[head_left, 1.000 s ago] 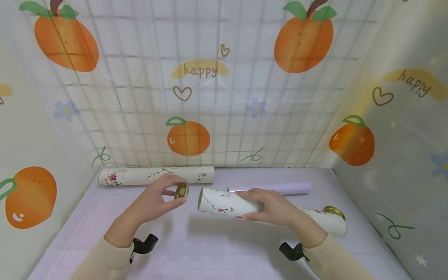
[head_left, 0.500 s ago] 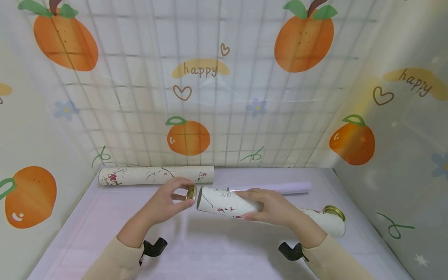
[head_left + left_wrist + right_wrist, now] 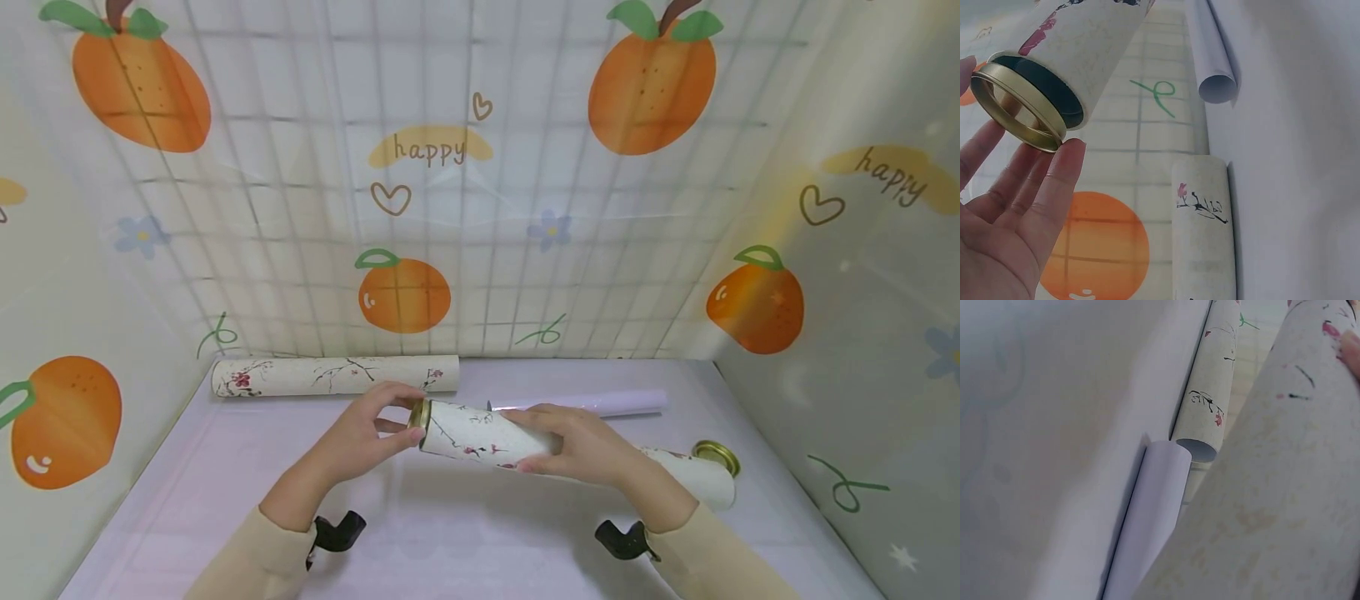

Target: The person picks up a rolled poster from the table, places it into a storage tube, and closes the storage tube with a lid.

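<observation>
My right hand [image 3: 581, 446] grips a white cardboard tube [image 3: 465, 433] printed with plum blossom branches, holding it slantwise over the table. At the tube's left end, my left hand [image 3: 360, 437] pinches a gold metal cap [image 3: 418, 421] between thumb and fingers. The left wrist view shows the cap [image 3: 1019, 106] right at the tube's mouth, slightly askew, with the tube's dark inner edge showing between them. In the right wrist view the tube [image 3: 1285, 487] fills the right side, and only a fingertip [image 3: 1350, 353] of that hand shows.
A second blossom-printed tube [image 3: 300, 377] lies along the back wall at left. A rolled pale sheet [image 3: 622, 404] lies behind my right hand. Another gold cap [image 3: 716, 457] rests on the table [image 3: 465, 542] behind the held tube's right end. Patterned fabric walls [image 3: 480, 233] enclose the table.
My left hand has moved right, bringing the gold cap from a gap away up to the tube's left end. The right hand and tube have barely shifted left.
</observation>
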`<action>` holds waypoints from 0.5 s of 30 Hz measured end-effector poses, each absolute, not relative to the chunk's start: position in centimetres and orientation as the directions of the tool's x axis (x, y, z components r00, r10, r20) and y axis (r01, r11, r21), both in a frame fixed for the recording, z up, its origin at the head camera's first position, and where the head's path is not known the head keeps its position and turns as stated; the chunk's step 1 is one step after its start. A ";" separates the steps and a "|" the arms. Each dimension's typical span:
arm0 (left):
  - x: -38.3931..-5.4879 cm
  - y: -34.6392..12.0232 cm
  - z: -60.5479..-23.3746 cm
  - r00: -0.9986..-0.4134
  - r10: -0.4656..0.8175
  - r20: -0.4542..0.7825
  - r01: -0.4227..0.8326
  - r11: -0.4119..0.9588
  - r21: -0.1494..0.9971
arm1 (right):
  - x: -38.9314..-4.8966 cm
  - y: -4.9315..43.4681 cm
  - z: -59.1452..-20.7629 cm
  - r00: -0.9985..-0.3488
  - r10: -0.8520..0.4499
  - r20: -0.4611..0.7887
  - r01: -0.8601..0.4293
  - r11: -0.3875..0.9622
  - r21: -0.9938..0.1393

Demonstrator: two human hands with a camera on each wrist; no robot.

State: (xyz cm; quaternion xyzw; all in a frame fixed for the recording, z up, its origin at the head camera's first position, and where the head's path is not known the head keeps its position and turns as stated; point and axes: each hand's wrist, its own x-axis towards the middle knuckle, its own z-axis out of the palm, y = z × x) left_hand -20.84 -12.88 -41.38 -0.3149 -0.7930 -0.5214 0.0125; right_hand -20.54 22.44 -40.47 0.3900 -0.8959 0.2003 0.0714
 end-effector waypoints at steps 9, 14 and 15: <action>-20.7 -12.6 -41.4 -0.810 0.484 0.331 0.485 0.237 0.842 | -20.5 22.3 -40.5 -0.684 -0.669 0.292 -0.729 0.608 -0.315; -20.5 -12.5 -41.4 -0.812 0.481 0.330 0.475 0.216 0.853 | -20.5 22.1 -40.5 -0.672 -0.677 0.300 -0.740 0.593 -0.319; -20.5 -12.5 -41.4 -0.813 0.481 0.328 0.471 0.214 0.856 | -20.5 22.1 -40.5 -0.669 -0.679 0.302 -0.742 0.590 -0.318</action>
